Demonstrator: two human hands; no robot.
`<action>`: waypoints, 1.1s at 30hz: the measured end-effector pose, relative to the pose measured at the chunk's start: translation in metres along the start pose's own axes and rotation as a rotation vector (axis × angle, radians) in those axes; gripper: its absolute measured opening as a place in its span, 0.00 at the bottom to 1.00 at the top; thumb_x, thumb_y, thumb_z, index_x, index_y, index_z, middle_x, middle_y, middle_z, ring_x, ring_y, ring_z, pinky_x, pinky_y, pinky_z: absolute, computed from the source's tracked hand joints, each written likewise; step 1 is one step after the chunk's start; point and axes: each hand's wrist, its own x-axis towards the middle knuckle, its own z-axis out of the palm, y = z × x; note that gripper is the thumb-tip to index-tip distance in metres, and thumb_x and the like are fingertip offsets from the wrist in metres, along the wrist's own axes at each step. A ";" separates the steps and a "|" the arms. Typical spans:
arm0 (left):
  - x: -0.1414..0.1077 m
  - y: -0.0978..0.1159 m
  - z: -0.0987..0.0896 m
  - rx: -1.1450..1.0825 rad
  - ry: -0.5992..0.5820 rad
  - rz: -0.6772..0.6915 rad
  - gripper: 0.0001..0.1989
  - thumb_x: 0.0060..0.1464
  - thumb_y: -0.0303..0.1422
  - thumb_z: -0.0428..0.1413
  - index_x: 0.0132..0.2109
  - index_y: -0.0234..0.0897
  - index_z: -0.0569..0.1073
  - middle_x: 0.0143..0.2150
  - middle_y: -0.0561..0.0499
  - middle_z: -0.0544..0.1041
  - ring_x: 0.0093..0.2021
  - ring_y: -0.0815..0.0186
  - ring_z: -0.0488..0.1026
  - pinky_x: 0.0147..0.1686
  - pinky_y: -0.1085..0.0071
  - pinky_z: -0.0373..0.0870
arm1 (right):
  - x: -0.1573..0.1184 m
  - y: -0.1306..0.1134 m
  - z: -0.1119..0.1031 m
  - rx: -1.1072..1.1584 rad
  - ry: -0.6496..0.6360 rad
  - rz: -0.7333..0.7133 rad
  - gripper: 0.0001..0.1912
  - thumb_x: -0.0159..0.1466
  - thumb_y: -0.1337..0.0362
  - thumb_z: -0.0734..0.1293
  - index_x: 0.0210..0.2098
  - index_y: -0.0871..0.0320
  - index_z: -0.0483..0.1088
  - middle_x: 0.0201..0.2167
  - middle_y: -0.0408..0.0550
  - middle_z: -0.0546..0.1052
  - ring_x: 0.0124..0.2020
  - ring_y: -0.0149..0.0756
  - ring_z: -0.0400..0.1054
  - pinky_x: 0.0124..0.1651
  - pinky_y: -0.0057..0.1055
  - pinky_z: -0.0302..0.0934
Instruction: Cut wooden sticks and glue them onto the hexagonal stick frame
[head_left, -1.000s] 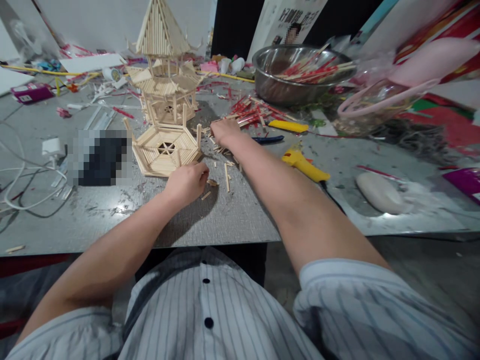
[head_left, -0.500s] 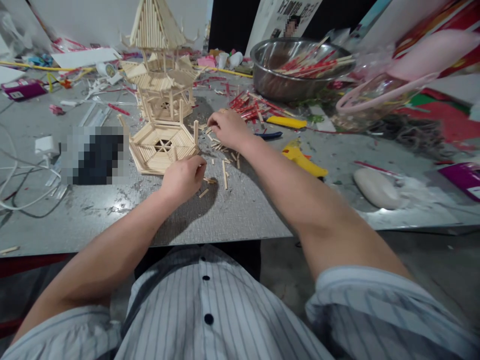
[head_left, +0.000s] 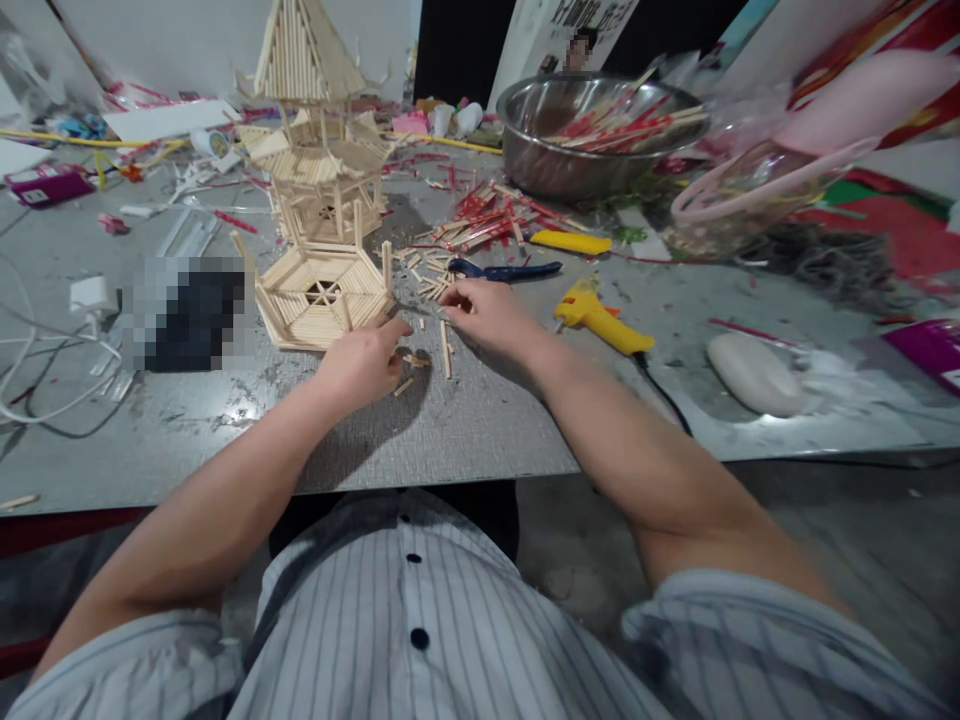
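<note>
A hexagonal tray-like piece built of thin wooden sticks point(head_left: 304, 325), with short posts at its corners, lies before a taller stick pagoda point(head_left: 319, 160). My left hand point(head_left: 364, 360) is by the near right edge of the hexagonal piece, fingers curled together; whatever is between them is hidden. To the right, my right hand point(head_left: 487, 315) is low over the table, thumb and fingertips pinched at the near side of a heap of short cut stick pieces point(head_left: 431, 280). What it pinches is too small to make out. One longer stick point(head_left: 447, 350) lies between the hands.
Dark blue-handled pliers point(head_left: 517, 271) lie behind my right hand. Further right are a yellow utility knife point(head_left: 570, 242) and a yellow glue gun point(head_left: 600, 318). Red-wrapped sticks point(head_left: 487, 220) are piled before a steel bowl point(head_left: 585, 165). A white charger point(head_left: 94, 293) sits left.
My right hand has drawn back toward me from the stick pieces, uncovering the pliers. My left hand has shifted slightly, its index finger reaching further out.
</note>
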 end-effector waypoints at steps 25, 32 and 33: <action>0.004 0.000 0.008 0.095 -0.092 0.065 0.12 0.56 0.30 0.49 0.45 0.35 0.73 0.48 0.43 0.73 0.42 0.61 0.75 0.40 0.66 0.70 | -0.019 -0.027 -0.003 -0.146 -0.253 -0.385 0.08 0.57 0.68 0.64 0.34 0.62 0.74 0.35 0.53 0.74 0.39 0.40 0.67 0.43 0.34 0.56; 0.005 0.002 0.008 0.086 -0.091 0.044 0.11 0.56 0.30 0.50 0.43 0.34 0.74 0.46 0.43 0.74 0.42 0.61 0.74 0.40 0.67 0.69 | -0.018 -0.026 -0.001 -0.174 -0.270 -0.401 0.08 0.58 0.69 0.62 0.31 0.61 0.74 0.33 0.53 0.74 0.38 0.39 0.66 0.42 0.33 0.55; 0.005 0.002 0.008 0.081 -0.090 0.042 0.10 0.55 0.30 0.50 0.42 0.33 0.74 0.45 0.43 0.74 0.42 0.61 0.74 0.40 0.67 0.70 | -0.018 -0.026 -0.001 -0.173 -0.270 -0.406 0.08 0.58 0.69 0.62 0.31 0.61 0.74 0.33 0.52 0.74 0.38 0.39 0.66 0.42 0.33 0.55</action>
